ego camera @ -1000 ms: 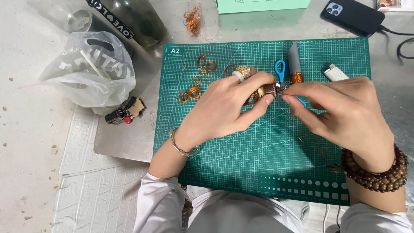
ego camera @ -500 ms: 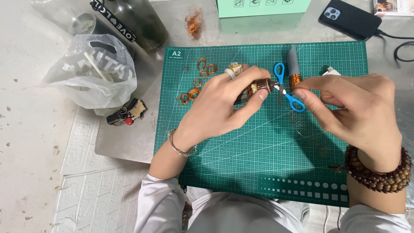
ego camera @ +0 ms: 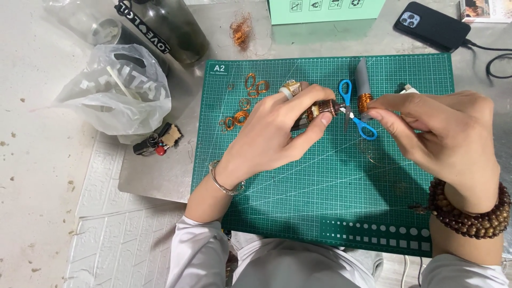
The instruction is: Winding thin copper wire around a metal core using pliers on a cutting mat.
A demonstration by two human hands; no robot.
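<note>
- Two hands over green cutting mat (ego camera: 320, 202), both pinching.
- Left hand (ego camera: 277, 133): thumb and fingers closed on small copper-wound coil (ego camera: 320, 111); coil held at fingertips, just above mat, its right end poking out past thumb tip.
- Ring on left finger (ego camera: 290, 89); thin bracelet (ego camera: 224, 181) on left wrist.
- Right hand (ego camera: 442, 133): thumb and forefinger pressed together, tips pointing left toward coil; whatever is pinched too fine to make out.
- Gap between coil's end and right fingertips small; not touching.
- Blue scissors (ego camera: 354, 114) flat on mat, lying directly in that gap, handles up and lower right.
- Grey tool (ego camera: 364, 88) with copper winding upright on mat, just beside right fingertips.
- Bead bracelet (ego camera: 469, 213) on right wrist.
- Loose copper loops (ego camera: 242, 104) on mat, left of left hand.
- Off mat, left: plastic bag (ego camera: 114, 96), dark bottle (ego camera: 160, 29), lighter (ego camera: 154, 144).
- Off mat, top: tangle of copper wire (ego camera: 241, 29), green box (ego camera: 325, 10), phone (ego camera: 432, 24) with cable.
</note>
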